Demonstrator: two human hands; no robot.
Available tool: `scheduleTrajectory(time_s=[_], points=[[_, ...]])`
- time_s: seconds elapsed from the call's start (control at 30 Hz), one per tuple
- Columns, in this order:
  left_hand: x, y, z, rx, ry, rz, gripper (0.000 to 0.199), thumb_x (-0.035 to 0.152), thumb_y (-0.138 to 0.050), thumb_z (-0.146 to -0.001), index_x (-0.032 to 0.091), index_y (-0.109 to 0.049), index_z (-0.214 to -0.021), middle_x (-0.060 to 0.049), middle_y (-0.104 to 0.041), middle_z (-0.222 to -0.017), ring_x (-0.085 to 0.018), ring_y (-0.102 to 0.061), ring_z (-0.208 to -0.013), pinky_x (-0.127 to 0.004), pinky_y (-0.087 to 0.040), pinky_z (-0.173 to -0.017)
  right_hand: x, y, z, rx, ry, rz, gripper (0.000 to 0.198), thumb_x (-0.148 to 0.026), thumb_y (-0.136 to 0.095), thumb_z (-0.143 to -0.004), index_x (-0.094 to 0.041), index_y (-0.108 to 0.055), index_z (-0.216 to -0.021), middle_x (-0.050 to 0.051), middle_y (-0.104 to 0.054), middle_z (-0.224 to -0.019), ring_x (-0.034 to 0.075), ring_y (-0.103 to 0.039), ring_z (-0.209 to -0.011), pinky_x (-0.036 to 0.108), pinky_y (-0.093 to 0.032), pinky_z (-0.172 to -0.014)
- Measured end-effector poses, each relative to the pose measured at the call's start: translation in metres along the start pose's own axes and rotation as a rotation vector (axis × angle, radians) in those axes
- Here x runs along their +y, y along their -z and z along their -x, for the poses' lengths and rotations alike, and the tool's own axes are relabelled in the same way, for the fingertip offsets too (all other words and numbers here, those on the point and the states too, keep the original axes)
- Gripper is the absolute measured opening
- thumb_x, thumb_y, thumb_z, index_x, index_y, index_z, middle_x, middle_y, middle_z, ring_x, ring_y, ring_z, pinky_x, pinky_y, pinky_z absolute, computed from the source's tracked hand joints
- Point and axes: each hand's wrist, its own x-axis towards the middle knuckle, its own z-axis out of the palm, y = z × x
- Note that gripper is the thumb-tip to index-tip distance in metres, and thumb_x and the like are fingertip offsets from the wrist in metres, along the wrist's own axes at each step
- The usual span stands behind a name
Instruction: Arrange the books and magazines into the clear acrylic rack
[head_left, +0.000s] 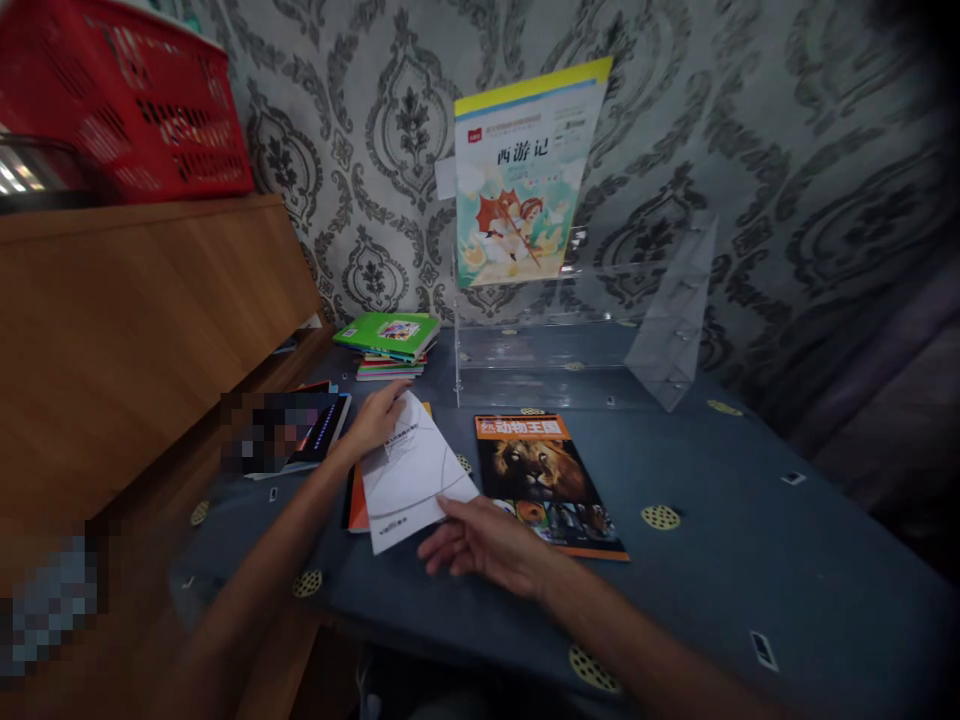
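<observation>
A thin white booklet (412,470) with small dark print and a curved grey line is held tilted over the tablecloth. My left hand (377,420) grips its upper left edge. At its lower right edge, my right hand (487,545) has the thumb on top and the fingers curled beneath. An orange-edged book (357,505) lies partly hidden under the booklet. Just right of my hands, a magazine with a lion on its cover (540,475) lies flat.
A clear acrylic rack (544,345) stands by the wall, with a yellow-topped book (525,180) upright in it. Stacked books (390,335) and dark-covered books (300,430) lie at left. A red basket (180,110) and metal bowl (45,170) sit on a wooden ledge (150,300).
</observation>
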Motion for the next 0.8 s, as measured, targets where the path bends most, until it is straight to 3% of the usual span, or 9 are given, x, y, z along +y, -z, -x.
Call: scheduleTrajectory(time_s=[0.17,0.27,0.33,0.43,0.5,0.57,0.63,0.8], points=[[0.005,-0.004,0.025,0.018,-0.002,-0.127,0.045,0.017,-0.044,-0.093,0.015,-0.051,-0.137,-0.014,-0.064,-0.133,-0.025,-0.057,-0.127,-0.044,-0.042,-0.110,0.024,-0.015,0.003,-0.180,-0.122,-0.080,0.043,-0.052,-0.053,-0.097,-0.012,-0.067,-0.088,0.009,-0.077,-0.079,0.016,-0.075,-0.070,0.018,-0.050,-0.053],[0.002,0.002,0.056,0.047,0.058,-0.291,0.035,0.020,-0.043,-0.095,0.016,-0.060,-0.126,-0.014,-0.065,-0.129,-0.027,-0.058,-0.124,-0.047,-0.045,-0.109,0.020,-0.015,0.007,-0.369,-0.135,0.105,0.055,-0.065,-0.060,-0.086,-0.011,-0.068,-0.088,0.009,-0.074,-0.076,0.016,-0.072,-0.060,0.020,-0.047,-0.048],[0.000,0.003,0.077,0.041,0.094,-0.365,0.032,0.024,-0.044,-0.097,0.017,-0.062,-0.123,-0.014,-0.066,-0.128,-0.028,-0.059,-0.124,-0.048,-0.046,-0.108,0.009,-0.015,0.006,-0.419,-0.042,0.291,0.057,-0.067,-0.060,-0.084,-0.011,-0.068,-0.086,0.008,-0.072,-0.073,0.015,-0.068,-0.055,0.021,-0.045,-0.046],[0.001,-0.005,0.099,0.029,0.114,-0.418,0.037,0.025,-0.043,-0.098,0.016,-0.056,-0.131,-0.016,-0.059,-0.142,-0.028,-0.052,-0.135,-0.051,-0.041,-0.113,-0.012,-0.019,-0.010,-0.189,0.379,0.671,0.042,-0.054,-0.054,-0.093,-0.015,-0.068,-0.088,0.008,-0.073,-0.081,0.016,-0.069,-0.068,0.026,-0.051,-0.058],[0.006,-0.014,0.106,0.002,0.092,-0.428,0.041,0.022,-0.041,-0.098,0.015,-0.051,-0.137,-0.016,-0.053,-0.148,-0.028,-0.045,-0.142,-0.054,-0.036,-0.116,-0.023,-0.019,-0.031,0.042,0.729,0.969,0.031,-0.039,-0.047,-0.099,-0.017,-0.069,-0.100,0.010,-0.074,-0.099,0.021,-0.069,-0.093,0.036,-0.055,-0.081],[0.012,-0.022,0.108,-0.028,0.054,-0.422,0.044,0.019,-0.041,-0.097,0.014,-0.048,-0.140,-0.016,-0.051,-0.150,-0.026,-0.042,-0.144,-0.054,-0.033,-0.118,-0.028,-0.016,-0.055,0.171,0.946,1.197,0.030,-0.028,-0.041,-0.101,-0.018,-0.065,-0.116,0.013,-0.070,-0.120,0.025,-0.061,-0.117,0.045,-0.048,-0.102],[0.017,-0.027,0.107,-0.038,0.031,-0.405,0.046,0.016,-0.042,-0.096,0.015,-0.048,-0.141,-0.015,-0.052,-0.149,-0.025,-0.042,-0.144,-0.052,-0.032,-0.119,-0.028,-0.012,-0.076,0.207,0.994,1.349,0.035,-0.026,-0.037,-0.102,-0.016,-0.059,-0.127,0.015,-0.065,-0.131,0.025,-0.056,-0.127,0.047,-0.043,-0.109],[0.019,-0.031,0.106,0.009,0.027,-0.339,0.050,0.017,-0.042,-0.095,0.018,-0.045,-0.146,-0.013,-0.049,-0.152,-0.022,-0.039,-0.146,-0.048,-0.034,-0.119,-0.025,-0.004,-0.103,0.266,0.920,1.541,0.043,-0.036,-0.035,-0.105,-0.012,-0.051,-0.137,0.019,-0.062,-0.136,0.026,-0.054,-0.131,0.048,-0.040,-0.112]])
